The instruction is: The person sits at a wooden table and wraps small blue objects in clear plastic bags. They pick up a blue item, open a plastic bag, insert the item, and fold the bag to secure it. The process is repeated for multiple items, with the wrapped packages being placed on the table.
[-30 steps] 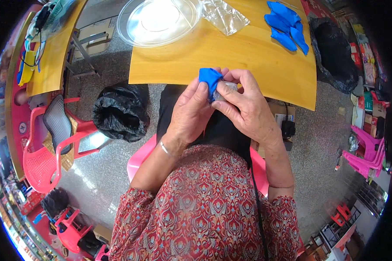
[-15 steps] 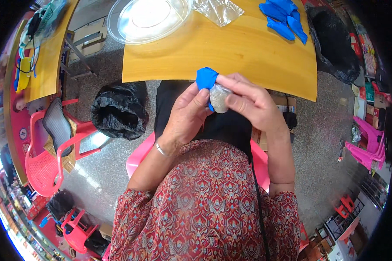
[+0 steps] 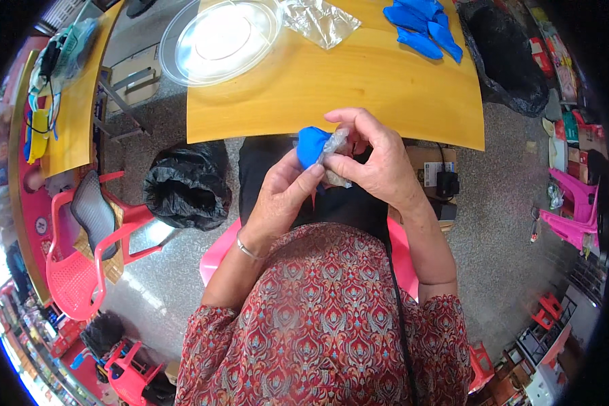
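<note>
Just off the near edge of the yellow table, my left hand (image 3: 281, 191) grips a soft blue piece (image 3: 311, 145) between thumb and fingers. Against its right side sits a small clear plastic bag (image 3: 336, 143) with a greyish-beige filling, partly covered by the blue material and my fingers. My right hand (image 3: 380, 166) pinches the crumpled plastic of this bag, its index finger raised and bent above. Whether the blue piece is cloth or rubber, I cannot tell.
The yellow table (image 3: 331, 95) bears a round clear plastic tray (image 3: 172, 57), a flat clear plastic bag (image 3: 321, 21) and several blue pieces (image 3: 418, 43). A black-bagged bin (image 3: 186, 186) stands left, another black bag (image 3: 504, 61) at the right. A pink chair (image 3: 74, 271) is farther left.
My right hand has shifted from the blue piece's upper edge to the bag's plastic, now bunched up. More blue faces upward, and less of the filled bag shows. The view has shifted slightly.
</note>
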`<move>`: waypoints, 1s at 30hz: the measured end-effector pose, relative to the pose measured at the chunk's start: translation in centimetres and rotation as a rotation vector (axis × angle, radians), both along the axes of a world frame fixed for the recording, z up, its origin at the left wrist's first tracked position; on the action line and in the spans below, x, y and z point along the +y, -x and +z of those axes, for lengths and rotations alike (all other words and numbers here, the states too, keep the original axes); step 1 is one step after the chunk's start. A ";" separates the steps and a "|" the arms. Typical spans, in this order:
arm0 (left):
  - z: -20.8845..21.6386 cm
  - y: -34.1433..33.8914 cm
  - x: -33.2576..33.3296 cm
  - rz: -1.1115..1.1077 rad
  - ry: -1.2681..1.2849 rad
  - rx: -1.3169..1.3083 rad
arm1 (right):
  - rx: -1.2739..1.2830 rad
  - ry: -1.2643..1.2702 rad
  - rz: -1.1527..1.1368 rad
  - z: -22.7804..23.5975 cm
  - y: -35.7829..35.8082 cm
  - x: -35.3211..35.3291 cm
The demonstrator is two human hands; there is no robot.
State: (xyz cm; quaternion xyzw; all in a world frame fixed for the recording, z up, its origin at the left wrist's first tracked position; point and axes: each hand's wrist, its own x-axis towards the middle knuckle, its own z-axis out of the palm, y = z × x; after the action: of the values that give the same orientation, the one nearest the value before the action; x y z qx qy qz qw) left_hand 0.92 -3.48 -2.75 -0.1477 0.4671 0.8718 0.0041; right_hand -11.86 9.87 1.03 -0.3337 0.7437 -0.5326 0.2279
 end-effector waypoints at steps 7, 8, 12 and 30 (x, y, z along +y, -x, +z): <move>0.1 1.0 1.6 0.148 -0.055 -0.054 | 0.354 0.136 -0.172 -1.9 -0.9 -0.8; 0.3 1.1 1.7 0.180 -0.060 -0.054 | 0.373 0.136 -0.191 -2.0 -1.2 -0.9; 0.5 1.5 1.5 0.314 -0.065 -0.120 | 0.417 0.183 -0.057 -2.0 -1.6 -0.7; 0.2 -0.1 0.5 -0.011 0.313 0.038 | -0.023 0.186 -0.099 -2.3 -0.7 0.3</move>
State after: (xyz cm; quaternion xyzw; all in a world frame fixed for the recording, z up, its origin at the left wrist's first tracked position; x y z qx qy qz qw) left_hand 1.00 -3.02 -2.54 -0.1274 0.5980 0.7910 -0.0229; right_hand -11.15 10.13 -1.27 -0.3103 0.7040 -0.6135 0.1779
